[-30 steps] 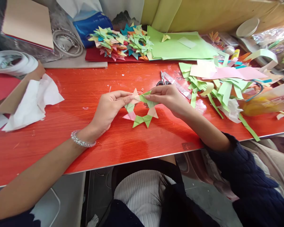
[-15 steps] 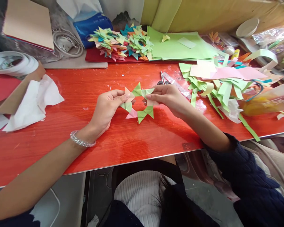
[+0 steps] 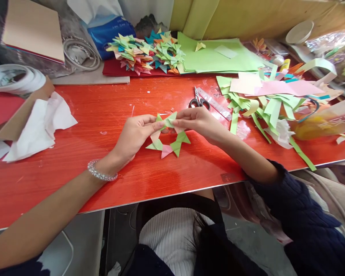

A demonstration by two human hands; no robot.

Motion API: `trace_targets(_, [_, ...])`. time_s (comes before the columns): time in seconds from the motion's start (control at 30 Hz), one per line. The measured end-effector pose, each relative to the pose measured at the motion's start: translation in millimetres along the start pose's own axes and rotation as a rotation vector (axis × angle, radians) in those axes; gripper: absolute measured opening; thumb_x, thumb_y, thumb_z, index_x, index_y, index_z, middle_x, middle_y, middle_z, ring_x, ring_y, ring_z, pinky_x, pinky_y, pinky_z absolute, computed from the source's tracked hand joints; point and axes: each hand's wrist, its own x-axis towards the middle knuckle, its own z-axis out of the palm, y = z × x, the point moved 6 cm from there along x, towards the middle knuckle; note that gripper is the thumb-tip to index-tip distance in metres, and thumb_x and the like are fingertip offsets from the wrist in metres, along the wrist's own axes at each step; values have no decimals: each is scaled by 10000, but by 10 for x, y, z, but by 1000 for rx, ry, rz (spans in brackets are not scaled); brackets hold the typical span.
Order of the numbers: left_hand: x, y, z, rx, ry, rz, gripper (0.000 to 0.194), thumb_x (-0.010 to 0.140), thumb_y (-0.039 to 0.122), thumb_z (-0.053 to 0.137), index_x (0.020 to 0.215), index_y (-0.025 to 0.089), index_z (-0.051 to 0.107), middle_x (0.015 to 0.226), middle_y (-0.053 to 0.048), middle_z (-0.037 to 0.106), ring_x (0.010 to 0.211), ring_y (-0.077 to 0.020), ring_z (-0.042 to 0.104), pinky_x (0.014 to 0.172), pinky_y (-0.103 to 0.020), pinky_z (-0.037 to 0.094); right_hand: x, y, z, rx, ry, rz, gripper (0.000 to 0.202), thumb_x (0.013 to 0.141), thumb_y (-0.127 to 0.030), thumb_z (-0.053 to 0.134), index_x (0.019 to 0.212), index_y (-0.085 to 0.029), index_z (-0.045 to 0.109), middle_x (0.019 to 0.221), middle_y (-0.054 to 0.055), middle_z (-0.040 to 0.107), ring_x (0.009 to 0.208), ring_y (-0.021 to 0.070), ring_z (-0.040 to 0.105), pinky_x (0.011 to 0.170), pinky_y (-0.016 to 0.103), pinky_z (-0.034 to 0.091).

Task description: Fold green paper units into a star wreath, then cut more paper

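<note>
Paper ring (image 3: 176, 146) may unlink if left hand (image 3: 132, 136) and right hand (image 3: 203, 123), both pinching its far side, pull unevenly.

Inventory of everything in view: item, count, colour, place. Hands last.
folded-paper ring: 1, green/pink/peach, between the hands
scissors: 1, black handles, beyond right hand
ruler: 1, clear, beside scissors
paper strips: many, mostly green, right
pointed paper rings: several, multicolour, back centre
green sheets: stack, back centre
bowl: 1, white, back right
blue packet: 1, back left
beige sheet: 1 on top, far left
crumpled paper: white, left, count unclear
table: 1, red, under the work
small clutter: back right, too jumbled to count
bracelet: 1, clear beads, left wrist
left hand: 1, pinching ring
right hand: 1, pinching ring
</note>
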Motion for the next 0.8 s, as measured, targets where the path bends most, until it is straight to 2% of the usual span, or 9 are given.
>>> trace_targets(0.1, [23, 14, -51, -92, 74, 15, 174, 784, 318, 720, 834, 152, 722, 778, -48, 705, 723, -167, 670, 621, -258, 533, 12, -9, -67, 64, 54, 12, 257, 742, -344, 765, 871, -127, 717, 784, 42, 704, 713, 117, 627, 655, 266, 481])
trace_targets(0.23, [39, 31, -82, -79, 101, 37, 161, 747, 290, 759, 826, 155, 719, 803, -29, 711, 742, -138, 665, 660, -229, 520, -5, -54, -80, 20, 61, -5, 251, 709, -366, 784, 787, -134, 733, 707, 22, 683, 652, 106, 596, 605, 261, 477])
trace_targets(0.53, [-27, 45, 29, 75, -15, 11, 132, 765, 296, 739, 692, 186, 728, 705, -13, 692, 642, -124, 618, 621, -238, 484, -38, -83, 8, -80, -1, -62, 208, 733, -347, 757, 742, -141, 727, 753, 36, 712, 721, 132, 639, 677, 284, 509])
trace_targets(0.73, [26, 25, -74, -47, 114, 66, 134, 798, 293, 712, 812, 160, 723, 803, -35, 715, 749, -147, 667, 709, -262, 518, -8, -53, -94, 42, 56, 11, 247, 726, -347, 758, 844, -134, 716, 785, 36, 711, 710, 119, 639, 677, 274, 522])
trace_targets(0.8, [35, 20, -85, -62, 123, 53, 134, 786, 282, 726, 841, 161, 715, 827, -33, 718, 766, -147, 670, 712, -260, 521, -8, -59, -113, 37, 63, 23, 231, 725, -330, 759, 832, -129, 716, 765, 37, 705, 699, 118, 633, 674, 276, 517])
